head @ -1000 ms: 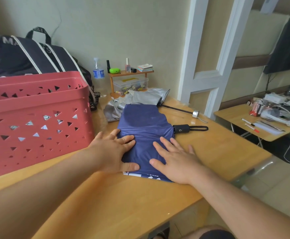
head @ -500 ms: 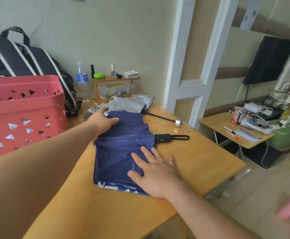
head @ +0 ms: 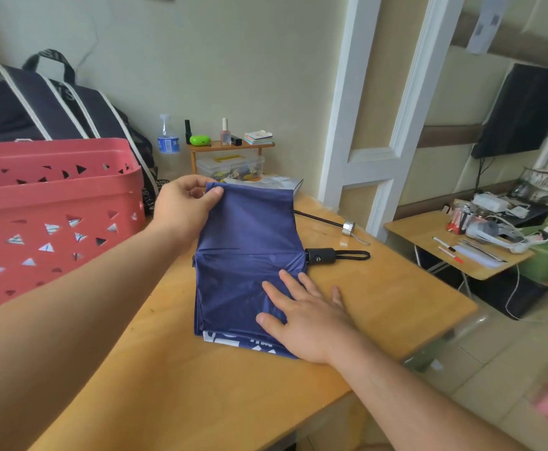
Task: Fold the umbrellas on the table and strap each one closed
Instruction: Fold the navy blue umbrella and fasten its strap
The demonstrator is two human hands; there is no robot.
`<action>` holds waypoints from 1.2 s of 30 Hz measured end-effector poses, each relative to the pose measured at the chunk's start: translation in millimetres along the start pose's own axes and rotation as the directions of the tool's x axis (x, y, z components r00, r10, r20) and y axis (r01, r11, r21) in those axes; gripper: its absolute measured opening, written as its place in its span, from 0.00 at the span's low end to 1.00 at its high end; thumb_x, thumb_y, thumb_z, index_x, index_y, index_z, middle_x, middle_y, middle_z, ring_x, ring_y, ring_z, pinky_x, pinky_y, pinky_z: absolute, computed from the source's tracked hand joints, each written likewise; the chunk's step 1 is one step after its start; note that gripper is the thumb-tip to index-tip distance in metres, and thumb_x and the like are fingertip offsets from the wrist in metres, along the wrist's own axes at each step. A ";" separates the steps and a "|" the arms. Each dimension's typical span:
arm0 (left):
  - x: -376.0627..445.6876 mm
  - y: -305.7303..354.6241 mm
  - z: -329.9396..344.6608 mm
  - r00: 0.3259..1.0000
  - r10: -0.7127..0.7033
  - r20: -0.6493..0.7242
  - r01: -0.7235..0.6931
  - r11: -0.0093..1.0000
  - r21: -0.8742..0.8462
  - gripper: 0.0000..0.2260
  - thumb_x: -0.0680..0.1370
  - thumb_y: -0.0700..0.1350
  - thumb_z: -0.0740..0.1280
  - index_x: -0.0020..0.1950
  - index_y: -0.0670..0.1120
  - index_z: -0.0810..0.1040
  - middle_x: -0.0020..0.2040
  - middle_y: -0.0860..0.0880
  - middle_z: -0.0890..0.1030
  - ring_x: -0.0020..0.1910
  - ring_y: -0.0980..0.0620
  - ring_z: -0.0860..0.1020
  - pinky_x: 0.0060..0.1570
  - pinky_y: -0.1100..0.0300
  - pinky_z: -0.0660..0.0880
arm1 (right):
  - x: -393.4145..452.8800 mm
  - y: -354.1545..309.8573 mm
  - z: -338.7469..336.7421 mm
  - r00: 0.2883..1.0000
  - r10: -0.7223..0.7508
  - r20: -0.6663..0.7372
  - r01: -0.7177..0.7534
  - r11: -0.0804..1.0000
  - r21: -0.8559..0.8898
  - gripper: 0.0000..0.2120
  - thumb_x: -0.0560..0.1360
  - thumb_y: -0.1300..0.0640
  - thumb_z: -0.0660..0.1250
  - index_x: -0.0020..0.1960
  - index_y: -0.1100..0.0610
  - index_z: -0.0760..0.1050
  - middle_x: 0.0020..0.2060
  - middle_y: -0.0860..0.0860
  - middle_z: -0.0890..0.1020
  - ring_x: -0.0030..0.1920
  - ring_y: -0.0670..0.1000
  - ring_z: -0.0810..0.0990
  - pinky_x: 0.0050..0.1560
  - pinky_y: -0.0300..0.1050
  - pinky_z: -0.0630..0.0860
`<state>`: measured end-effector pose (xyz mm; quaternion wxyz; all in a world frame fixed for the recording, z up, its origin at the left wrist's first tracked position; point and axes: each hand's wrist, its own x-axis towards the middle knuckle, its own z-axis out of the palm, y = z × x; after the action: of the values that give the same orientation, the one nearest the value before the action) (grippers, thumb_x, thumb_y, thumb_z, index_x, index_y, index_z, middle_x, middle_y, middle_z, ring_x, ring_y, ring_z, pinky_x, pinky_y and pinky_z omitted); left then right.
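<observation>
Here, a wooden table point(head: 175, 379) carries everything. Red perforated basket point(head: 51, 216) at the left edge, a dark duffel bag point(head: 54, 105) behind it.

Navy umbrella point(head: 250, 265) lies mid-table, canopy flattened into a rough rectangle, black handle point(head: 321, 256) with its wrist loop sticking out on the right side. A second, silver-grey umbrella point(head: 276, 183) sits just behind, mostly hidden by the raised navy cloth; its shaft ends in a metal cap point(head: 348, 228) further right.

Left hand point(head: 185, 213) pinches the far corner of the navy canopy between thumb and fingers, lifting that edge off the table. Right hand point(head: 305, 317) lies flat, fingers spread, pressing the near right part of the cloth down.

Step, by my reading: pleating the navy canopy, far panel about to be brought over toward the shaft. Strap not visible, so not yet fastened.

Next move likely calls for laying the lifted flap over evenly while the right hand holds the stack from sliding, then rolling the cloth round the shaft and finding the strap. Grey umbrella remains to do.
</observation>
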<state>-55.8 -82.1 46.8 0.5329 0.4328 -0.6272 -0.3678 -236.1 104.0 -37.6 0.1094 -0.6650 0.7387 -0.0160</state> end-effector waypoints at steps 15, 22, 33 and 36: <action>-79.7 -23.2 -27.5 0.971 0.235 0.038 -0.235 0.972 -0.010 0.06 0.80 0.48 0.73 0.45 0.55 0.80 0.40 0.48 0.78 0.37 0.55 0.74 0.42 0.57 0.71 | 2.8 0.0 1.7 1.000 0.003 -0.020 -0.003 1.000 -0.002 0.34 0.78 0.24 0.42 0.81 0.31 0.39 0.82 0.36 0.39 0.82 0.46 0.35 0.79 0.69 0.38; -116.4 -46.0 -34.9 0.910 0.397 0.118 -0.413 0.895 0.168 0.06 0.81 0.47 0.72 0.47 0.57 0.77 0.58 0.62 0.83 0.60 0.59 0.80 0.56 0.60 0.73 | 1.0 1.7 -2.0 1.000 -0.012 -0.018 0.012 1.000 -0.003 0.33 0.79 0.26 0.45 0.81 0.32 0.41 0.82 0.36 0.40 0.83 0.46 0.37 0.79 0.69 0.41; -110.2 -41.5 -29.1 0.849 0.478 0.225 -0.519 0.834 0.185 0.26 0.73 0.40 0.79 0.68 0.55 0.77 0.64 0.68 0.76 0.67 0.69 0.72 0.65 0.71 0.67 | 1.2 -1.2 -2.2 1.000 0.014 0.010 -0.013 0.999 -0.038 0.32 0.79 0.26 0.43 0.80 0.30 0.36 0.81 0.35 0.36 0.82 0.45 0.35 0.79 0.68 0.38; -103.0 -43.7 -28.2 0.824 0.515 0.238 -0.566 0.770 0.295 0.29 0.69 0.28 0.74 0.66 0.50 0.78 0.61 0.61 0.77 0.65 0.62 0.75 0.66 0.72 0.65 | 0.8 -2.3 -2.1 1.000 0.008 0.026 -0.006 0.999 -0.052 0.32 0.80 0.26 0.42 0.80 0.29 0.35 0.81 0.36 0.35 0.82 0.45 0.33 0.79 0.68 0.38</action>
<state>-15.5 -1.3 -25.1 0.4835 0.2942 -0.8170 -0.1100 -234.3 102.6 -35.3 0.1017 -0.6652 0.7396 0.0121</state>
